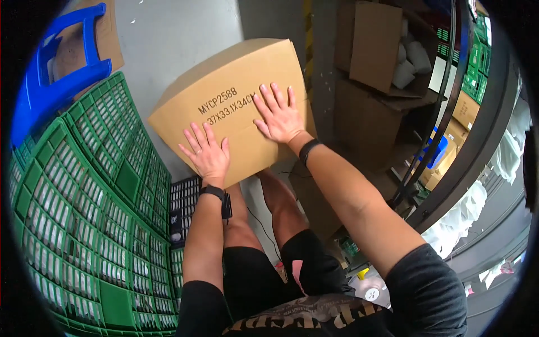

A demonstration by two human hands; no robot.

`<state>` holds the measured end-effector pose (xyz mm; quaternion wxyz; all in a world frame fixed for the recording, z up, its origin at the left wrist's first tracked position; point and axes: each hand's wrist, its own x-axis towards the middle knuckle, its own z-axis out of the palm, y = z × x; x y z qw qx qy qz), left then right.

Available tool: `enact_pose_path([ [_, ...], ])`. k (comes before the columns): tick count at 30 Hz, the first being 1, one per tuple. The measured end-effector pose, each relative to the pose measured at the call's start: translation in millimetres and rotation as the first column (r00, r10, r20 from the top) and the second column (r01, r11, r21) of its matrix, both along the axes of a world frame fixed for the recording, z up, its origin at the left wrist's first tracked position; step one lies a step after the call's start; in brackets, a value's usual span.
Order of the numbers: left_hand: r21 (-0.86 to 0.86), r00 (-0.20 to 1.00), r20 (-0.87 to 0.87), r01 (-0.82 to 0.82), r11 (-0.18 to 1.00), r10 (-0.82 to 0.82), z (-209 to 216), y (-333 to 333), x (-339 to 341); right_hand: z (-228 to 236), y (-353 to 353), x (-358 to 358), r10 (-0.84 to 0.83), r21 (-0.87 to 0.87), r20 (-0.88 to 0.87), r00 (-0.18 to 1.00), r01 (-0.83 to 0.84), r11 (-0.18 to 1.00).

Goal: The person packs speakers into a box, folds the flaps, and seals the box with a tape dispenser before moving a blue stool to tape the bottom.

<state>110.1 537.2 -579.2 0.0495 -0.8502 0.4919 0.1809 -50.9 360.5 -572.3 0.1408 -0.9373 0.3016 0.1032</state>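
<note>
A large brown cardboard box (255,67) with dark printing on its face is in front of me, above my knees. My left hand (210,157) lies flat on the lower left part of that face, fingers stretched out. Further right and a little higher, my right hand (279,117) presses flat on the same face with its fingers spread. Neither hand wraps round an edge. The box's underside is hidden, so I cannot tell what it rests on. Dark bands are on both my wrists.
Green plastic crates (67,224) with slatted walls line my left side, with a blue plastic frame (92,33) beyond them. A dark crate (185,205) stands by my left leg. At right are an open carton (376,50) holding pale rolls, a metal rack post (466,163) and white plastic bags (457,216).
</note>
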Motion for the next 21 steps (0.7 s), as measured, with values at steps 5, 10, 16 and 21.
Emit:
enact_pose_path([
  [5, -0.032, 0.999, 0.047, 0.018, 0.999, -0.017, 1.8, -6.7, 7.3, 9.3, -5.5, 4.6, -0.013, 0.035, -0.02, 1.0, 0.013, 0.999],
  [10, -0.051, 1.0, 0.025, 0.016, 0.999, -0.015, 12.2, -10.5, 6.3, 16.7, -8.9, 5.8, -0.011, 0.039, 0.002, 1.0, 0.011, 0.999],
  [16, -0.098, 0.997, -0.054, -0.056, 0.994, 0.051, 31.7, -19.2, 4.5, 30.1, -7.1, 6.2, 0.012, 0.027, -0.001, 1.0, -0.012, 1.0],
  [21, -0.124, 0.996, -0.063, -0.074, 0.99, 0.067, 37.4, -21.1, 0.1, 33.7, -4.5, 2.5, 0.016, 0.016, -0.01, 1.0, -0.016, 1.0],
])
